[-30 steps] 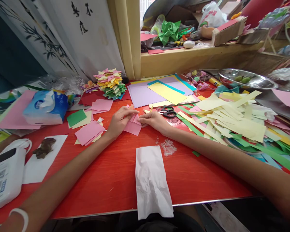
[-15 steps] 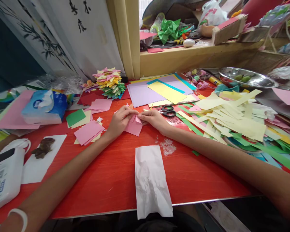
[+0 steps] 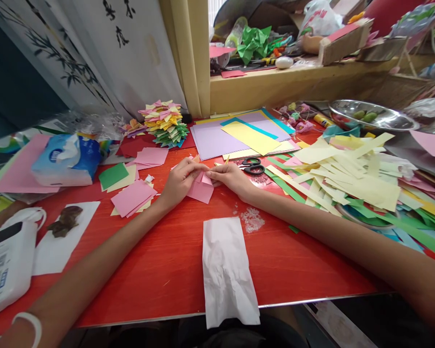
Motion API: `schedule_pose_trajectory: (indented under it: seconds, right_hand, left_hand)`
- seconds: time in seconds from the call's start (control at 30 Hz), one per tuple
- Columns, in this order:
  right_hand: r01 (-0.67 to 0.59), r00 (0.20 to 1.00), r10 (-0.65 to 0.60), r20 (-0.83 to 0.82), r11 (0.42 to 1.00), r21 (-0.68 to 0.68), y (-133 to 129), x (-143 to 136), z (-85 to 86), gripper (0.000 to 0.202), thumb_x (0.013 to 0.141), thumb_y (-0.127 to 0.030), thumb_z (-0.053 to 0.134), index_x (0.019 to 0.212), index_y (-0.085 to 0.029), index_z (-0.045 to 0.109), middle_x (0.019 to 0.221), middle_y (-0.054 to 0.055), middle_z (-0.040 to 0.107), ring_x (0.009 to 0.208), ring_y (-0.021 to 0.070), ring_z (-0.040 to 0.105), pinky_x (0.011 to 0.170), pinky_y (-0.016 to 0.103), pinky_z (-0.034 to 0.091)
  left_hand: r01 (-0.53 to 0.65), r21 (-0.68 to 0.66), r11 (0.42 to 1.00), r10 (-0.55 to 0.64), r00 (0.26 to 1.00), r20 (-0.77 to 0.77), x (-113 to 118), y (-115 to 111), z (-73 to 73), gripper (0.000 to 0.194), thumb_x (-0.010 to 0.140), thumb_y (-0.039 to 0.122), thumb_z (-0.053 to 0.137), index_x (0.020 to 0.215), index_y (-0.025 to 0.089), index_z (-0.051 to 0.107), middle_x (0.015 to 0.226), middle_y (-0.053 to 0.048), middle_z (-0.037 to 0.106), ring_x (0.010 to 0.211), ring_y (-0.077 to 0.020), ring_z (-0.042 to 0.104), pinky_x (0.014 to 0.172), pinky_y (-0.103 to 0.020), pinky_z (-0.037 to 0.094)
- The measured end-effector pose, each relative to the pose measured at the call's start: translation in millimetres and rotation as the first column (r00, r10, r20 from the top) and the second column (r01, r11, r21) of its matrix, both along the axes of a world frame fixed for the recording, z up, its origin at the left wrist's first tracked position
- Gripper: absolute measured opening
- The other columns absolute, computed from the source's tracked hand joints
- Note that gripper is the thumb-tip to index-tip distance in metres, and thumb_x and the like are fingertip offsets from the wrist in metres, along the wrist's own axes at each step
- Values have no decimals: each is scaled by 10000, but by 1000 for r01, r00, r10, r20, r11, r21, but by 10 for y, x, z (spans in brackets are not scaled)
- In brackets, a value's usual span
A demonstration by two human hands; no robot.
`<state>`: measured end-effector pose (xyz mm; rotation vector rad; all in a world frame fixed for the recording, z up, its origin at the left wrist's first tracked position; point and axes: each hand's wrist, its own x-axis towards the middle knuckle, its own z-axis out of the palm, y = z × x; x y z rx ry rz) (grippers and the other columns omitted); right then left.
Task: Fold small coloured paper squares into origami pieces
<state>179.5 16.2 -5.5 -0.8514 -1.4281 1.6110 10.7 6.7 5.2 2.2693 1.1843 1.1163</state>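
Right hand (image 3: 232, 179) shifted slightly, seemingly pinching pink paper (image 3: 202, 191).

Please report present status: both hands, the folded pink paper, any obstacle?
Left hand and right hand: both pinching folded pink paper. Paper: lower part uncovered. Black-handled scissors beside right hand, apparently not blocking.

Paper (image 3: 202, 193) in our fingers (image 3: 195, 166); tissue pack (image 3: 63, 169) left, strip pile (image 3: 344, 169) right, sheets (image 3: 215, 140) behind on surface (image 3: 166, 270); dish (image 3: 391, 118) behind pile.

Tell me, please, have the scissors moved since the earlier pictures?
No. Judged against the red table, the scissors lie in the same place, near the right hand.
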Motion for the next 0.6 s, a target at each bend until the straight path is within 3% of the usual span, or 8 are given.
schedule_pose_trajectory:
  seconds: [0.6]
  right_hand:
    - [57, 998, -58, 29, 997, 59, -1, -27, -53, 238, 679, -364, 631, 705, -128, 639, 691, 29, 637, 646, 118, 593, 673, 263, 501]
  left_hand:
    - [9, 26, 1000, -9, 1000, -4, 0, 12, -7, 224, 859, 231, 437, 943, 216, 644, 842, -19, 535, 812, -113, 510, 742, -233, 404]
